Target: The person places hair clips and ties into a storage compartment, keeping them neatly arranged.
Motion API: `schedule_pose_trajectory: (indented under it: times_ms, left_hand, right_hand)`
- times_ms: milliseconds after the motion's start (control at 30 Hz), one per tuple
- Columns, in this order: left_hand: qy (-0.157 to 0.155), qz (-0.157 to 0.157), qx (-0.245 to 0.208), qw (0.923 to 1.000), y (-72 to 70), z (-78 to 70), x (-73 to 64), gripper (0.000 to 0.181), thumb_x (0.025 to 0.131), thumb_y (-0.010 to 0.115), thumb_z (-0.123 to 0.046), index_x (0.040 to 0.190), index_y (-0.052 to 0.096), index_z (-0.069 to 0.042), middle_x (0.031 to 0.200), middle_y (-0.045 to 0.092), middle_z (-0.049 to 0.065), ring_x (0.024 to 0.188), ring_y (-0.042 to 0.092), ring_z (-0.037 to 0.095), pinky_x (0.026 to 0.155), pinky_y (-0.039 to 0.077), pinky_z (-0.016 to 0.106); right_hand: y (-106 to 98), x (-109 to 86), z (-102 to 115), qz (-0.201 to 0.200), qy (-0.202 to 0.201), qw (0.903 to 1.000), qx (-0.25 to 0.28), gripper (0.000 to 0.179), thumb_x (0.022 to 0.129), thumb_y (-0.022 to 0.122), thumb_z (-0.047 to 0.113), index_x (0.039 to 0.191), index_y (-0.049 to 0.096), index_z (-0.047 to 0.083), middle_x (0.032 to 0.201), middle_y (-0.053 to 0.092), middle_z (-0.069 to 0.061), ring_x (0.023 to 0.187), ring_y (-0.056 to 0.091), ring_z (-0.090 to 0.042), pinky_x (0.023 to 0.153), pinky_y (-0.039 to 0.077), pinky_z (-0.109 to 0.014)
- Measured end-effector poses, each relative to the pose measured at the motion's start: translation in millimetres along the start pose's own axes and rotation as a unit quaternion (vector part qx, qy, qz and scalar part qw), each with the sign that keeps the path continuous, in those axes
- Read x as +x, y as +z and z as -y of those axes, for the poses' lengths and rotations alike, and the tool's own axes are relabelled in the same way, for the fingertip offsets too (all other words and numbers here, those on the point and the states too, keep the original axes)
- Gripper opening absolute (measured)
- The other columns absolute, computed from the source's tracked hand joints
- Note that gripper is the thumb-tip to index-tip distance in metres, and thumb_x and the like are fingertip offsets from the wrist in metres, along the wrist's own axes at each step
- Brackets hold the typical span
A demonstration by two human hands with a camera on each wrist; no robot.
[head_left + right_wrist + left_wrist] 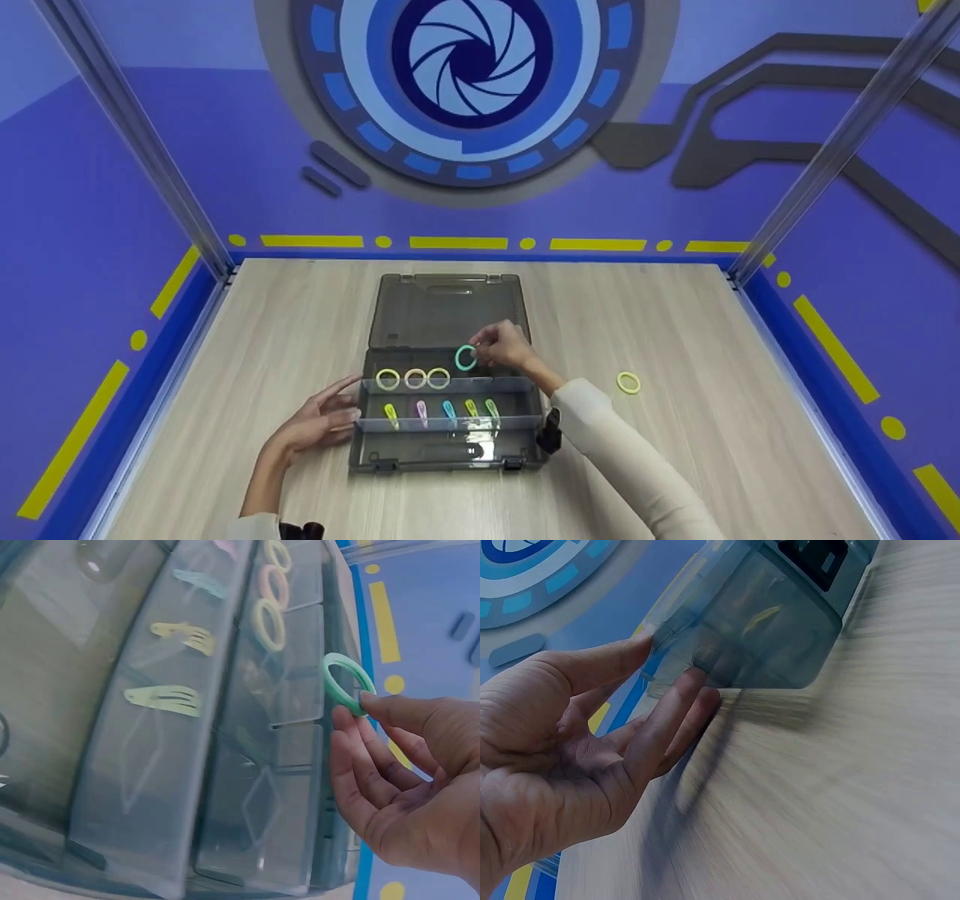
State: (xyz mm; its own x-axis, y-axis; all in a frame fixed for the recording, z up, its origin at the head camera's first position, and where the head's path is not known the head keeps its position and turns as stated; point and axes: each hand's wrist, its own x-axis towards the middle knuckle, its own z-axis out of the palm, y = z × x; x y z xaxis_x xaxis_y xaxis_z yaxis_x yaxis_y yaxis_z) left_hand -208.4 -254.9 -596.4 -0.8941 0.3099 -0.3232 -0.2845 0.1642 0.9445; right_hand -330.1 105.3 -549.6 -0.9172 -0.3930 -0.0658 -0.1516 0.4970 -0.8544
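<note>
Between thumb and fingertips my right hand [506, 346] pinches a mint-green hair tie [333, 684], held over the back row of the open grey see-through box [360, 459]. In that row stand a yellow hair tie [378, 379], a pink hair tie [406, 379] and another pale yellow one. The middle row holds several snap hair clips, among them a pink clip [421, 412], a blue clip [449, 410] and a light green clip [165, 699]. Fingers fairly straight, my left hand [319, 420] rests its fingertips against the box's left side wall.
The box's lid [442, 319] lies folded back on the wooden table [300, 307]. To the right of the box lies a single yellow hair tie [619, 381]. Blue panels [480, 217] border the table at the back and both sides.
</note>
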Motion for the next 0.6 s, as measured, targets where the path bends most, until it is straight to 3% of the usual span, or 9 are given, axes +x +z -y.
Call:
schedule_pose_trajectory:
  times_ms: [233, 600]
  left_hand:
    - [-0.001, -0.010, 0.007, 0.9999, 1.1, -2.1, -0.6, 0.076, 0.100, 0.067, -0.025, 0.163, 0.026, -0.016, 0.156, 0.034, 0.030, 0.124, 0.061, 0.025, 0.097, 0.056, 0.038]
    - [0.004, -0.001, 0.004, 1.0000, 0.3, -0.4, 0.0, 0.077, 0.100, 0.068, -0.025, 0.164, 0.025, -0.016, 0.156, 0.034, 0.031, 0.122, 0.061, 0.023, 0.096, 0.056, 0.035]
  right_hand:
    - [8.3, -5.5, -4.2, -0.006, 0.014, 0.9996, -0.024, 0.010, 0.086, 0.075, -0.005, 0.096, 0.077, -0.007, 0.082, 0.077, -0.020, 0.062, 0.069, -0.018, 0.051, 0.050, -0.017]
    - [22.8, -6.7, -11.1, -0.007, -0.004, 0.9963, -0.085, 0.011, 0.082, 0.078, -0.007, 0.093, 0.078, -0.009, 0.080, 0.077, -0.020, 0.058, 0.056, -0.005, 0.054, 0.048, -0.017]
